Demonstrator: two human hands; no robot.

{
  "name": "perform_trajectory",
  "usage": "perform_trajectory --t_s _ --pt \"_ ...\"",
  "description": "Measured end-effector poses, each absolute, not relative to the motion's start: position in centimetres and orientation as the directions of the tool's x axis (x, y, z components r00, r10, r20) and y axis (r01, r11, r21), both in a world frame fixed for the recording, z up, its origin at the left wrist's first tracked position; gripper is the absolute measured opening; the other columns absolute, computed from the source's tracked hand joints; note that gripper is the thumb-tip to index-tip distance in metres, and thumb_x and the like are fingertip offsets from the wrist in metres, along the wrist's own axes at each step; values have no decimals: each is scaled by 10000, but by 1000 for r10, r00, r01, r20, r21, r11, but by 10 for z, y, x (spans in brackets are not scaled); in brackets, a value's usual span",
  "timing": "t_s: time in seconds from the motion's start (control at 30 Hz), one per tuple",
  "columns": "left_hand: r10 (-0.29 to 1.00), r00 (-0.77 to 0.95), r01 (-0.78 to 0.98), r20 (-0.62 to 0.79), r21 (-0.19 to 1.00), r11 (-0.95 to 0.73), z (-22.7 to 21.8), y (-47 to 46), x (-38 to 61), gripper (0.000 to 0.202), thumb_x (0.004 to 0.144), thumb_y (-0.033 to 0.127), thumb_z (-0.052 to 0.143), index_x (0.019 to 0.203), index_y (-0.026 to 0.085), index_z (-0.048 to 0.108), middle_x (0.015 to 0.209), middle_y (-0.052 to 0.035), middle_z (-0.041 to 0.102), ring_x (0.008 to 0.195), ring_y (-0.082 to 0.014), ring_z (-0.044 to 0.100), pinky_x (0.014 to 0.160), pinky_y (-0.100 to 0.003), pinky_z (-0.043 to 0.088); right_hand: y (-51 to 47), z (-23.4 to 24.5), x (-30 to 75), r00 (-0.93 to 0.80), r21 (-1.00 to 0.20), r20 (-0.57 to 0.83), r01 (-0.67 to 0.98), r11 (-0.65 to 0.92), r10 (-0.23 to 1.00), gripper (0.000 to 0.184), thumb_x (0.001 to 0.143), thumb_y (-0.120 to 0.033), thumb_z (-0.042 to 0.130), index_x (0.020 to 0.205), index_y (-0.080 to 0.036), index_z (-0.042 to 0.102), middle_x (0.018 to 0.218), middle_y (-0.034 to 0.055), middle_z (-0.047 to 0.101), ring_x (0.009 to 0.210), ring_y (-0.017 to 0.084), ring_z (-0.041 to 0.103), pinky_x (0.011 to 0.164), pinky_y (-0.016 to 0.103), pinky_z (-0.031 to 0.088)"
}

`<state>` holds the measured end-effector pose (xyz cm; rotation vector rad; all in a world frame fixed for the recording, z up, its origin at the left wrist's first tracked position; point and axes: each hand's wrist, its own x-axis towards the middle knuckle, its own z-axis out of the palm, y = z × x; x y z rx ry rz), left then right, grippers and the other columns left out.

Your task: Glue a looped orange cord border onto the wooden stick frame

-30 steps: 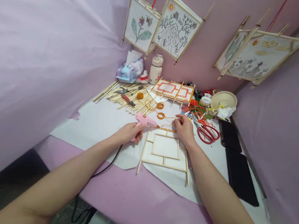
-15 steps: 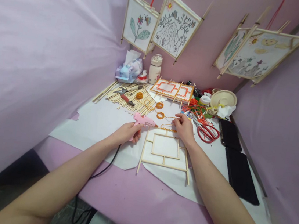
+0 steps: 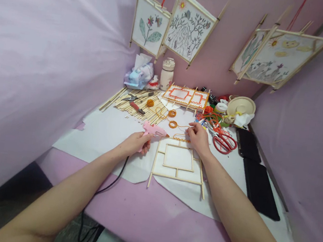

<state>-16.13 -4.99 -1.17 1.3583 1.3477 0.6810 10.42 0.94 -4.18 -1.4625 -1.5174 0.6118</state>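
My left hand [image 3: 140, 144] is wrapped round the grip of a pink hot glue gun [image 3: 152, 129], whose tip points right, just above the top left corner of a wooden stick frame [image 3: 176, 178]. The frame lies flat, with a smaller rectangle of sticks inside it. My right hand [image 3: 198, 139] is closed at the frame's top right, fingertips pinching orange cord [image 3: 182, 126]. Wavy loops of this cord lie along the top stick, and part of them is hidden behind the right hand. Coils of orange cord [image 3: 173, 124] rest just beyond.
Loose sticks [image 3: 141, 110] with pliers [image 3: 137, 107] on them lie back left. A decorated frame [image 3: 183, 96], a bottle [image 3: 167, 75] and a tissue pack [image 3: 139, 76] stand behind. Red-handled scissors [image 3: 225, 142] and black flat devices [image 3: 260, 189] lie right. Lanterns [image 3: 189, 28] hang above.
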Motion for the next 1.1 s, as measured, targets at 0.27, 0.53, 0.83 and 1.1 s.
perform_trajectory --t_s 0.27,0.53,0.83,1.1 --pt "940 205 322 -273 926 199 -11 -51 -161 392 882 491 473 679 160 521 555 -10 579 433 -102 512 434 -219 378 8 -39 103 126 -845 261 509 164 957 287 790 -265 478 1030 -175 607 785 51 711 741 195 664 654 302 481" --pt "945 195 362 -263 915 180 -8 -52 -162 394 889 496 468 682 165 517 560 -10 587 437 -106 521 453 -227 400 9 -41 104 131 -853 258 496 162 957 299 787 -274 480 1038 -171 606 784 53 708 731 197 660 627 300 480" --pt "957 231 568 -176 823 14 7 -58 -170 426 895 549 448 683 186 515 551 13 605 467 -136 557 525 -253 431 9 -41 104 128 -851 260 498 165 957 295 790 -278 480 1035 -175 608 784 53 708 749 202 667 661 314 488" --pt "899 340 510 -277 857 72 19 -64 -179 449 875 564 468 656 178 535 580 1 589 478 -130 516 522 -254 415 9 -42 104 122 -838 272 518 172 955 286 797 -280 481 1035 -183 606 774 41 704 729 193 654 660 309 480"
